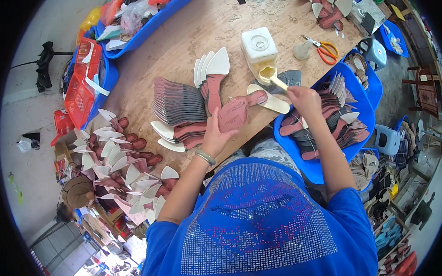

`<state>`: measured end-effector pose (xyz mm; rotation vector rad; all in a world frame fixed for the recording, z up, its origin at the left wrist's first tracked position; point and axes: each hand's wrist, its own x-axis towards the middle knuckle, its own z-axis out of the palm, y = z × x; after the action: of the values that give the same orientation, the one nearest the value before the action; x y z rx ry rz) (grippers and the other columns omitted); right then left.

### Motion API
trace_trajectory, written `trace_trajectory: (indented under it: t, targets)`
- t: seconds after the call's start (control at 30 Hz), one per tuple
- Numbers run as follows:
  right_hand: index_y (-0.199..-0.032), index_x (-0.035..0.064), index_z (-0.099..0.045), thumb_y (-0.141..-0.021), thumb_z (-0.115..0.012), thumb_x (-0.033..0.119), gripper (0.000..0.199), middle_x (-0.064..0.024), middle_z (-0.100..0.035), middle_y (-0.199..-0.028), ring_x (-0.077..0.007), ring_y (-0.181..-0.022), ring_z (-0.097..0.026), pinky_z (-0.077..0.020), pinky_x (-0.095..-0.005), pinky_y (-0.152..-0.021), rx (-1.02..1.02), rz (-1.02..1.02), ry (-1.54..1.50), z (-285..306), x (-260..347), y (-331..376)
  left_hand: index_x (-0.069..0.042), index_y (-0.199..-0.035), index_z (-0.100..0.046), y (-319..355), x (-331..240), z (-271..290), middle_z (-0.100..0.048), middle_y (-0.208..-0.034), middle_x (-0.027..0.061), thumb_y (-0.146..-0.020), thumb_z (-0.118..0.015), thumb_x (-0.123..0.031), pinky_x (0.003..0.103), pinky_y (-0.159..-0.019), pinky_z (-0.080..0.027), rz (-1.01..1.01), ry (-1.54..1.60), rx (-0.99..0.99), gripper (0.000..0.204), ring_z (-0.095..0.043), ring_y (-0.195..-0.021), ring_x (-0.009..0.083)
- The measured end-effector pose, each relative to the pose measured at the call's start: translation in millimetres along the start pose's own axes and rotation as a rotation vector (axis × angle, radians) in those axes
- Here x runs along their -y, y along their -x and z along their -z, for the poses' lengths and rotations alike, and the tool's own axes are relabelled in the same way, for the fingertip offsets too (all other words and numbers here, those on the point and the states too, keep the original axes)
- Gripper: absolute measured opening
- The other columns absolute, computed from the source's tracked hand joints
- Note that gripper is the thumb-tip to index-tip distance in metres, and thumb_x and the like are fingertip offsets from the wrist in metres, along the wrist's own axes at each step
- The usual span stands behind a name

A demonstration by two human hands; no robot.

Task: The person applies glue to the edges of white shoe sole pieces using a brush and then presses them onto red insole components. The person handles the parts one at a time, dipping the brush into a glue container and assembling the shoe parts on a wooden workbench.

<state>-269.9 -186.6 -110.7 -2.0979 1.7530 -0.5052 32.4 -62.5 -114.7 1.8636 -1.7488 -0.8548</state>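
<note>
My left hand (216, 135) grips a reddish-brown shoe insole (233, 114) by its broad end, with the thumb on top. The narrow end lies over a cream sole-shaped piece (276, 105). In my right hand (305, 101) is the pale handle of a brush (280, 83). The brush's tip is at the cut-open mouth of a white plastic jug (257, 48), where yellowish residue shows; its bristles are hidden. Left of the held insole, a fanned row of insoles (179, 101) with dark edges lies beside several white-tipped ones (217, 65).
A blue tub (322, 170) full of insoles stands at my right. Orange-handled pliers (327, 51) and a small translucent bottle (302, 50) lie beyond the jug. Heaped white-tipped insoles (114, 156) crowd the left, below red baskets (81, 89). A person (78, 191) is at far left.
</note>
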Motion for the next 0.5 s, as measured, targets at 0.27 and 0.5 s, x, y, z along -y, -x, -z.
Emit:
trace_trajectory:
  t: [0.27, 0.5]
  targets:
    - [-0.087, 0.0132, -0.074, -0.085, -0.061, 0.026, 0.018, -0.0110, -0.069, -0.075, -0.0291, -0.072, -0.068, -0.0553, -0.0413, -0.064, 0.001, -0.022, 0.098, -6, -3, -29, 0.004, -0.128, -0.049, -13, -36, 9, -0.064, -0.085, 0.0225, -0.093, -0.056, -0.036, 0.047, -0.073, -0.052, 0.214, -0.468, 0.350, 0.053, -0.066, -0.077, 0.0383]
    - [-0.086, 0.0158, -0.075, -0.083, -0.062, 0.026, 0.018, -0.0107, -0.069, -0.076, -0.0300, -0.069, -0.068, -0.0551, -0.0434, -0.063, 0.105, 0.128, 0.192, -26, 5, -59, 0.000, -0.102, -0.059, -23, -15, 5, -0.065, -0.072, 0.0132, -0.094, -0.049, -0.024, 0.033, -0.049, -0.043, 0.569, 0.379, 0.483, 0.027, -0.058, -0.057, 0.0207]
